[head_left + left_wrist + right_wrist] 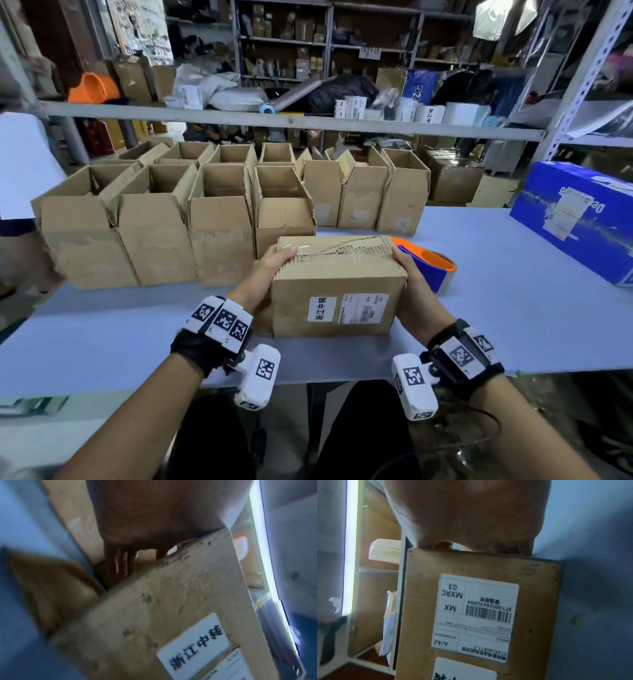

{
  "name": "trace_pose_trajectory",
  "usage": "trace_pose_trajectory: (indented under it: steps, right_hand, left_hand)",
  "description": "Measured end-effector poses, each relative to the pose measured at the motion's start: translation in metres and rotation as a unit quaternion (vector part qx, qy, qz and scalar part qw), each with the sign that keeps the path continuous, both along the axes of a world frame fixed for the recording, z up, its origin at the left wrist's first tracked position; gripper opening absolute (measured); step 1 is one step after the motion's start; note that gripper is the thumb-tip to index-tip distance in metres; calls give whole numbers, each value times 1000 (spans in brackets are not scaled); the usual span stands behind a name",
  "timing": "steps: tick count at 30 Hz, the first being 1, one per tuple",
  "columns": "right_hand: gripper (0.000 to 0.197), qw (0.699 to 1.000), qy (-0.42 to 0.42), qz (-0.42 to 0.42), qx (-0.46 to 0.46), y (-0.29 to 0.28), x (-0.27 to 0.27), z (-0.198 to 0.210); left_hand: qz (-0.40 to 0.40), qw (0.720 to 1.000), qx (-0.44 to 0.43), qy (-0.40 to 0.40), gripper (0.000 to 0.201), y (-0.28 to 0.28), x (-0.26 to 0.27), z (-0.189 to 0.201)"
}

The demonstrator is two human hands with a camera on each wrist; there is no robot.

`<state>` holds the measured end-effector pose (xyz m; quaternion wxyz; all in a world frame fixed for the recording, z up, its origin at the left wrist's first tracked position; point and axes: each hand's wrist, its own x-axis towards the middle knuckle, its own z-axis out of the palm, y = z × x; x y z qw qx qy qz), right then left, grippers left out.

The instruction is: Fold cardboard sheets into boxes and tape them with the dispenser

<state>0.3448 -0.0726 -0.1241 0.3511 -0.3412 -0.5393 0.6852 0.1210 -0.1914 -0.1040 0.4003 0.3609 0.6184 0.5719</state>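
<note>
A closed cardboard box (337,287) stands on the pale blue table (513,329) in front of me, clear tape across its top seam and white labels on its near face. My left hand (274,265) grips its left end, thumb on the taped top and fingers down the side. My right hand (406,275) grips the right end the same way. The left wrist view shows the left hand (145,527) against the box (171,608). In the right wrist view, my right hand (471,513) sits on the box's (479,601) edge. An orange and blue tape dispenser (430,265) lies just behind the box's right end.
Two rows of open-topped cardboard boxes (219,222) stand behind the held box, from the left edge to mid-table. A large blue carton (582,219) lies at the far right. A grey shelf rail (274,118) crosses above the boxes. Bare tabletop shows at the near left and right.
</note>
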Motion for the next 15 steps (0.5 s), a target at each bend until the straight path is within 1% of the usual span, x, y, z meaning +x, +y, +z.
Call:
trace_pose_trajectory:
  steps: [2, 3, 5, 7, 9, 11, 13, 14, 15]
  right_hand:
    - [35, 998, -56, -22, 22, -2, 6, 0]
    - [39, 995, -88, -28, 26, -3, 9, 3]
    - [53, 989, -147, -14, 25, -6, 17, 10]
    - [66, 987, -160, 1, 26, -11, 30, 23]
    - [71, 989, -134, 23, 62, -18, 45, 39]
    - [68, 990, -65, 24, 119, -28, 60, 55]
    - [57, 982, 7, -11, 191, -37, 72, 69]
    - [53, 973, 28, -29, 226, -40, 79, 73]
    - [55, 968, 43, -45, 244, -41, 85, 75]
  left_hand:
    - [-9, 992, -59, 112, 63, -5, -5, 5]
    - [-6, 986, -81, 146, 57, -9, -6, 8]
    - [10, 980, -82, 182, 47, -18, -5, 15]
    - [31, 976, -49, 210, 46, -27, -1, 25]
    - [35, 974, 9, 224, 48, -34, 5, 36]
    - [26, 980, 57, 189, 51, -38, 13, 47]
    - [7, 984, 108, 140, 36, -41, 22, 55]
    - [0, 983, 129, 134, 29, -42, 26, 58]
    - [-7, 980, 137, 142, 27, -42, 31, 61]
